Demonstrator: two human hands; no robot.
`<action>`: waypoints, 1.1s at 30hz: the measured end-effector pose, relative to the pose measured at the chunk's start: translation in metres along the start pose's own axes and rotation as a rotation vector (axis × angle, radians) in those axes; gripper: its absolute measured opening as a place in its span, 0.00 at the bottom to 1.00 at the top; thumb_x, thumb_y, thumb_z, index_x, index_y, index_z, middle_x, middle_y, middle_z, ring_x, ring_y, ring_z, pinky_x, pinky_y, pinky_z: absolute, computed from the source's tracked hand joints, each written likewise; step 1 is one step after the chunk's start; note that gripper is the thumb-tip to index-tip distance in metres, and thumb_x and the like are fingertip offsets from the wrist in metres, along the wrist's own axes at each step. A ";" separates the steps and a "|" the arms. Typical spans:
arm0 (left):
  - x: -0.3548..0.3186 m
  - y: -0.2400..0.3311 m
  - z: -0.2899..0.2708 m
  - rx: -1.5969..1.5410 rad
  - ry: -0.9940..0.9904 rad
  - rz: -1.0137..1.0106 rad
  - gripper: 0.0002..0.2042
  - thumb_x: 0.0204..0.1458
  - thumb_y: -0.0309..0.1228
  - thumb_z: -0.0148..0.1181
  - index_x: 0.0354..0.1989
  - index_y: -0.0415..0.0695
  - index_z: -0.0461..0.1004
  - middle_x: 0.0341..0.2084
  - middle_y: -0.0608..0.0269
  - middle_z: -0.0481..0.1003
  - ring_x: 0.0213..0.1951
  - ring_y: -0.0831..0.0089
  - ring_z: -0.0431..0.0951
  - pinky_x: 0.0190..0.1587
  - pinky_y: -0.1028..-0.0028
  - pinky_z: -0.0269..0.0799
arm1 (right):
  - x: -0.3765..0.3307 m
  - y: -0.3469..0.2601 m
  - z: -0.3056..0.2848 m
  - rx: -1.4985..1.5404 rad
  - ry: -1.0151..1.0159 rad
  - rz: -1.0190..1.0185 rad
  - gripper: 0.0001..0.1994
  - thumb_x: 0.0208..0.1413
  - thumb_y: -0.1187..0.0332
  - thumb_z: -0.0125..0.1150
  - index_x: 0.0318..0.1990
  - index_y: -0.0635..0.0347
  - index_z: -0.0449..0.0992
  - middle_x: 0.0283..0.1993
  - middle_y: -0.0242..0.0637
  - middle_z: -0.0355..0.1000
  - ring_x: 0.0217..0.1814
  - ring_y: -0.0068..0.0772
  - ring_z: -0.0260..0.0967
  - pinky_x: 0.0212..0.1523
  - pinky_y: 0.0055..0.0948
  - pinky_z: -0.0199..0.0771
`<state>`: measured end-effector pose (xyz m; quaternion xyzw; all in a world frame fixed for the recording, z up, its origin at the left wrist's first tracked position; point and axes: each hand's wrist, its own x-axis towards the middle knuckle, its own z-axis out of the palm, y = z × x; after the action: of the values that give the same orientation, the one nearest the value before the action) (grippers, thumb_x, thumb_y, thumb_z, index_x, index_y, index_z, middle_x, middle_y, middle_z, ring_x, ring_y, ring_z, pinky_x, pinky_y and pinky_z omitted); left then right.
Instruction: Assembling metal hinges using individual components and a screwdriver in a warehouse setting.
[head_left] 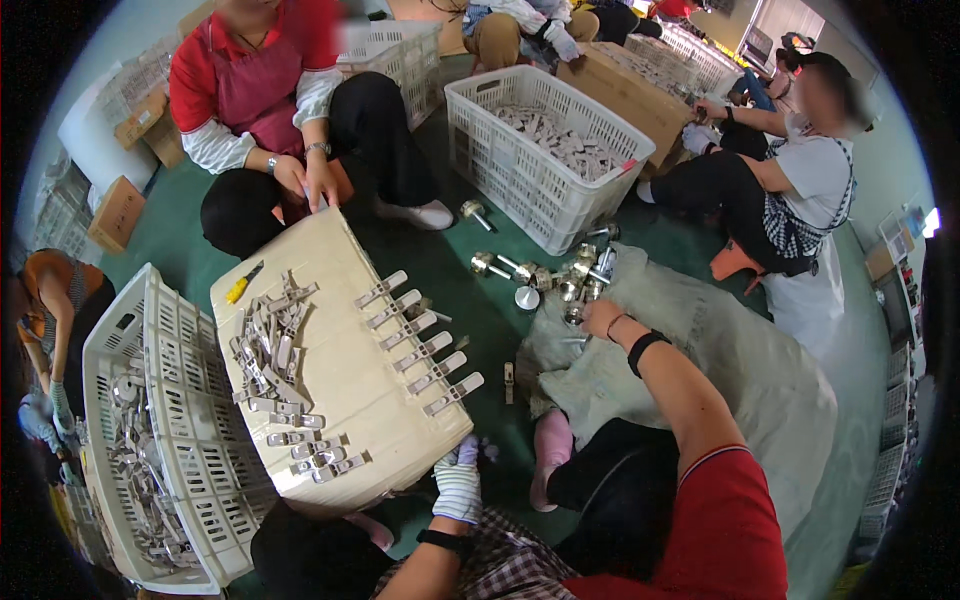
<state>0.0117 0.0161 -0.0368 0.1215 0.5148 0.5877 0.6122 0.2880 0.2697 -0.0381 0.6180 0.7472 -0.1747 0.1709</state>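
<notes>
My left hand (458,487), in a white striped glove, is by the near right corner of a pale, tape-covered box (350,350). Its fingertips are dim against the dark gap, so what they hold, if anything, cannot be made out. My bare right hand (600,318) reaches out to a cluster of shiny metal cup-shaped fittings with stems (532,275). Its fingers are closed on one fitting (574,313) at the near end of the cluster. On the box top lie a pile of metal clips (275,345) and a row of clips (425,360) along the right edge.
A yellow cutter (242,285) lies on the box. White crates hold metal pieces, one at left (190,400), another ahead (545,180). A pale sack (690,350) spreads under my right arm. One person (255,100) sits across the box, another (800,170) at right.
</notes>
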 end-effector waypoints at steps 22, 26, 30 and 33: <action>-0.008 0.016 0.004 0.161 0.008 -0.028 0.10 0.55 0.33 0.55 0.40 0.41 0.68 0.27 0.63 0.72 0.27 0.75 0.72 0.32 0.74 0.72 | 0.073 -0.024 0.173 -0.226 0.014 0.164 0.12 0.54 0.68 0.47 0.40 0.59 0.75 0.47 0.38 0.70 0.53 0.39 0.64 0.48 0.40 0.69; -0.012 0.028 0.024 0.149 0.034 -0.056 0.10 0.55 0.33 0.56 0.39 0.41 0.68 0.26 0.63 0.72 0.27 0.74 0.72 0.31 0.74 0.72 | 0.072 -0.007 0.166 -0.139 0.144 0.099 0.09 0.52 0.69 0.48 0.31 0.59 0.76 0.40 0.40 0.73 0.45 0.40 0.69 0.43 0.40 0.72; -0.010 0.015 0.008 0.002 0.053 -0.098 0.09 0.54 0.33 0.56 0.39 0.42 0.69 0.26 0.64 0.71 0.26 0.75 0.71 0.30 0.73 0.72 | 0.055 -0.036 0.104 0.218 0.528 0.042 0.06 0.51 0.70 0.49 0.31 0.60 0.72 0.37 0.43 0.73 0.40 0.43 0.71 0.39 0.38 0.72; -0.008 0.016 0.008 0.074 0.042 -0.018 0.08 0.54 0.32 0.56 0.38 0.43 0.69 0.26 0.65 0.71 0.25 0.75 0.71 0.29 0.74 0.72 | 0.053 -0.041 0.050 0.645 0.723 0.016 0.06 0.54 0.70 0.49 0.34 0.61 0.71 0.35 0.40 0.74 0.39 0.42 0.72 0.36 0.35 0.70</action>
<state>0.0106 0.0174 -0.0172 0.1271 0.5500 0.5651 0.6017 0.2405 0.2845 -0.1055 0.6664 0.6616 -0.1703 -0.2988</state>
